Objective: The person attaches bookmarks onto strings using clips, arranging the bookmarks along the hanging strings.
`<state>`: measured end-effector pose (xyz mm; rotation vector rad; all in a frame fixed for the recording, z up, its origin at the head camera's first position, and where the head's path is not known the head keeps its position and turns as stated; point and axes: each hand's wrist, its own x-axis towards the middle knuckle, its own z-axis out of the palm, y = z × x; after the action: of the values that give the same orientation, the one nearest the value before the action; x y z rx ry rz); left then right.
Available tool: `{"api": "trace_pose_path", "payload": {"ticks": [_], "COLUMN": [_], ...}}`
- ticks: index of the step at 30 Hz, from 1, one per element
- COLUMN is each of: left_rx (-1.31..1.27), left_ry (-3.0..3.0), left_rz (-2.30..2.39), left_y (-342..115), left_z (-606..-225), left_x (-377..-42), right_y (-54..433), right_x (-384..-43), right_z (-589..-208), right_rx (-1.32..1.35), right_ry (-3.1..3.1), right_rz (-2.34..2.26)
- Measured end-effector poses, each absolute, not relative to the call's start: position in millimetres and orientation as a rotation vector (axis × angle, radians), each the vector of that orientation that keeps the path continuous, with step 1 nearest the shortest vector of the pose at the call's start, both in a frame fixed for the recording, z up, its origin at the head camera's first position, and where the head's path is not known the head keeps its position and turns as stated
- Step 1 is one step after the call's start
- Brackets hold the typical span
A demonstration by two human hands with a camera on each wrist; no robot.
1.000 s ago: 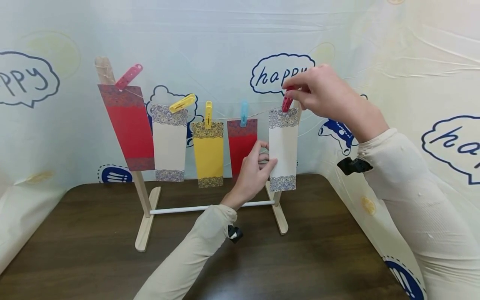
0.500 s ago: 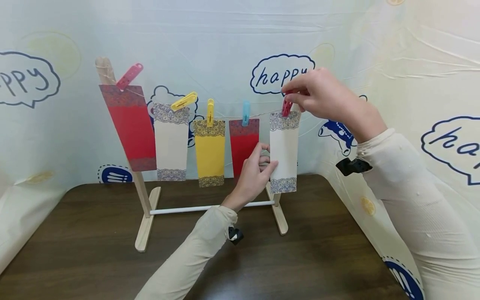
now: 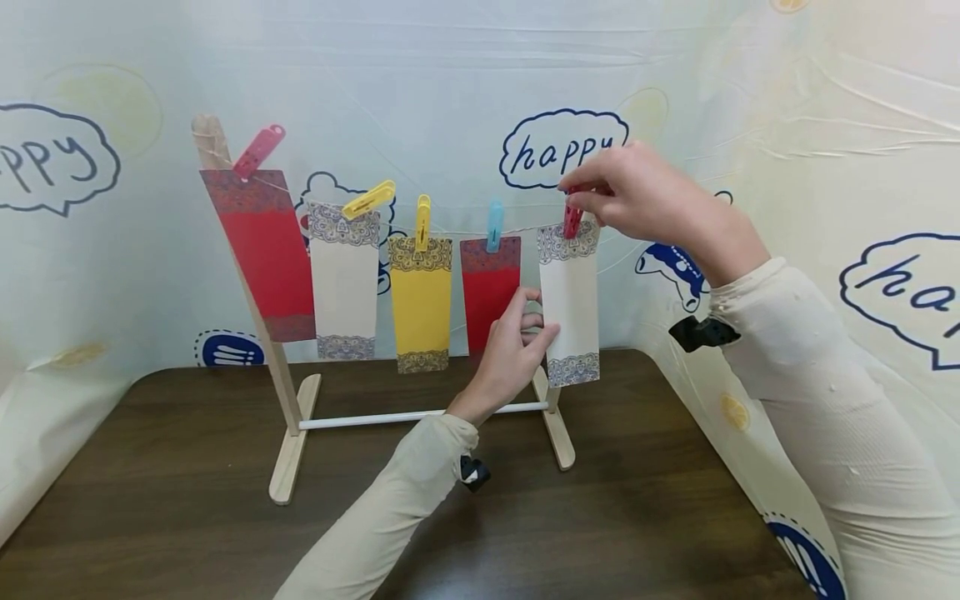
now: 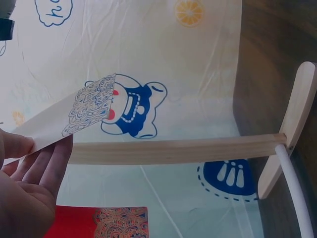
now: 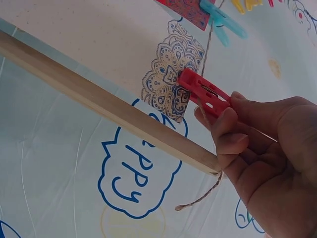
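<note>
A white card (image 3: 572, 304) with patterned bands at both ends hangs at the right of a string line. My left hand (image 3: 504, 358) pinches its left edge low down; in the left wrist view the thumb lies over the card and the fingers are beneath it. My right hand (image 3: 652, 200) pinches the handles of a red clothespin (image 5: 204, 93). The clothespin's tip sits over the card's top band, right at the twine (image 5: 209, 47). Just left of this card hangs a red card (image 3: 491, 271) under a blue clothespin (image 3: 495, 227), partly hidden by my left hand.
Further left hang a yellow card (image 3: 422, 304), another white card (image 3: 345, 287) and a larger red card (image 3: 262, 258), each with a clothespin. The wooden stand (image 3: 283, 392) with a white crossbar (image 3: 375, 420) stands on a dark table (image 3: 187, 450), before a printed sheet.
My right hand and the red clothespin have come down slightly. The white card's lower end has swung a little right, and the other cards have shifted slightly up and right.
</note>
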<state>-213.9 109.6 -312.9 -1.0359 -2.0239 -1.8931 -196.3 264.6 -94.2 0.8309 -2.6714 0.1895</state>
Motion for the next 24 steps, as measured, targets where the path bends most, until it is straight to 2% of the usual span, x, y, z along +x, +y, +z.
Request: {"api": "trace_pose_path", "payload": {"ticks": [13, 24], "left_rx": [-1.019, -0.892], "left_ry": [-2.143, -2.359], "left_rz": [-1.97, -1.858], "left_y": [103.3, 78.0], "left_z": [-323.8, -371.1], "left_x": [-214.3, -197.9], "right_y": [259.3, 269.8], "right_x": [-194.4, -175.8], "right_z": [-106.9, -137.2], "right_rx": [0.75, 0.83], "right_ry": [-2.712, -2.364], "right_rz": [0.165, 0.202]}}
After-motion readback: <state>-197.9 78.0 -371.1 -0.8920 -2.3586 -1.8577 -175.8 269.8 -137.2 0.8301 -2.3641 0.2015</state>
